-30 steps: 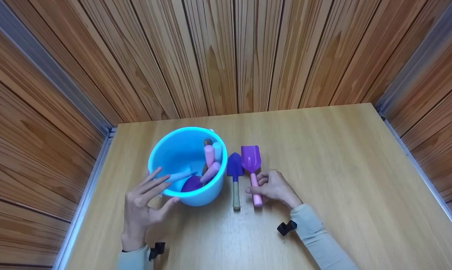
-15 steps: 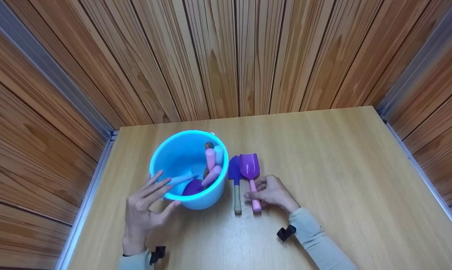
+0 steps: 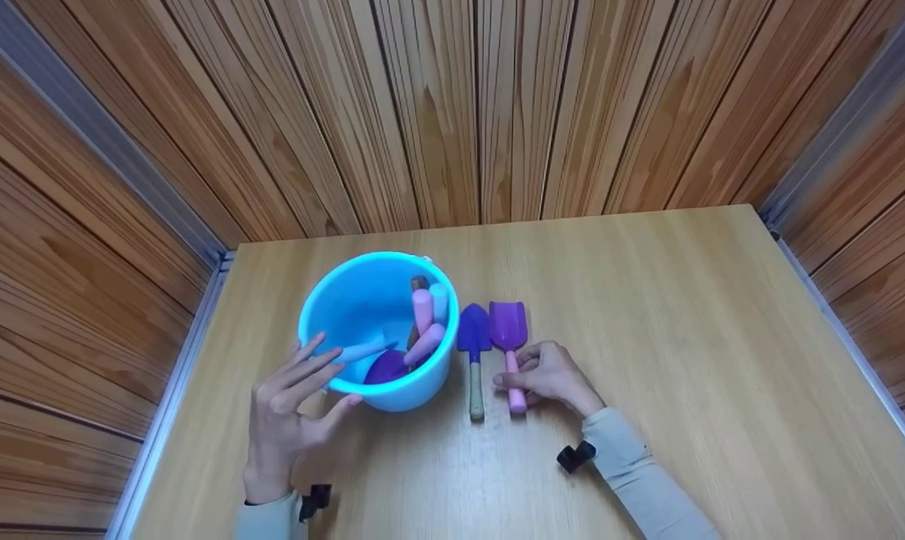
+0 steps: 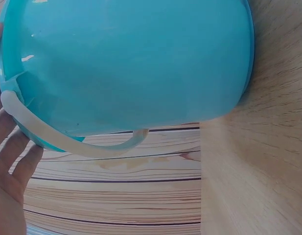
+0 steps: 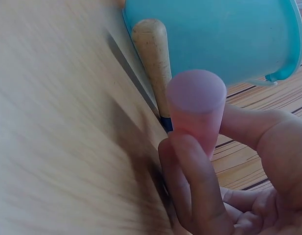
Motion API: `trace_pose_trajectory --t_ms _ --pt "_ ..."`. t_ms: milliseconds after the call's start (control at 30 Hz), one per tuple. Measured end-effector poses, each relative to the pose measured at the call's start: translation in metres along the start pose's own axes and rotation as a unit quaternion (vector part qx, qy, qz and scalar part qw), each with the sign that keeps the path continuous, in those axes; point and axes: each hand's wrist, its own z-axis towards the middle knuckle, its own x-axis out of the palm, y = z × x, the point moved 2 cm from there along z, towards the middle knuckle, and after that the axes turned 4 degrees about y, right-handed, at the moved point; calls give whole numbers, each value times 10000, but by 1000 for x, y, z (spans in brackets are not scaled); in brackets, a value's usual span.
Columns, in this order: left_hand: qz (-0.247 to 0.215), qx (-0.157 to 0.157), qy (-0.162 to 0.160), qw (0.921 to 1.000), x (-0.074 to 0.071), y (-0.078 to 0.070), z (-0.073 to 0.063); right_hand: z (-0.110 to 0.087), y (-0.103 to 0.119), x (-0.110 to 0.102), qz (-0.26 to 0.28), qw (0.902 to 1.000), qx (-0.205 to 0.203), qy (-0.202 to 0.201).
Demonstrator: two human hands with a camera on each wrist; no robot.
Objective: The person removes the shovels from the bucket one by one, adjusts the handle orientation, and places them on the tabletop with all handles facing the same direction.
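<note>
In the head view, a bright blue bucket [image 3: 407,397] stands upright left of centre, several toy tools inside. My left hand [image 3: 287,420] rests spread on its near left rim, fingers mostly straight; the left wrist view shows the fingers [image 4: 13,149] at the rim near the white bail handle [image 4: 62,139]. With thumb and fingers my right hand [image 3: 551,376] pinches the pink handle [image 5: 197,105] of a purple toy shovel [image 3: 508,324]. Close to its left lies a blue trowel [image 3: 474,330] with a wooden handle [image 5: 153,58], between shovel and bucket.
Among the bucket's contents are pink handles [image 3: 422,307], a light blue handle [image 3: 364,350] and a purple scoop [image 3: 386,367]. The wooden table [image 3: 693,315] extends to the right. Wood-panelled walls [image 3: 452,112] enclose the back and sides.
The shovel's blade first shifted left over the trowel's blade, then back right, so the two now lie side by side. The right hand keeps its pinch. The left hand stays at the rim.
</note>
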Motion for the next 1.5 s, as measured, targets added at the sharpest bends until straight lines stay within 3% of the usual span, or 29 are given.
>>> trace_pose_trajectory --t_ms 300,633,1000,1500 --pt "16 31 -1 10000 -1 0 3 0 4 -1 -176 9997 114 -85" --pt "26 -10 16 10000 -2 -1 -1 -4 4 0 -385 9992 -94 46" --pt "-15 -64 16 10000 0 0 -1 -10 9 0 -890 9959 175 -70" --pt "39 33 19 10000 0 0 1 -14 11 -3 -1057 9941 240 -103"
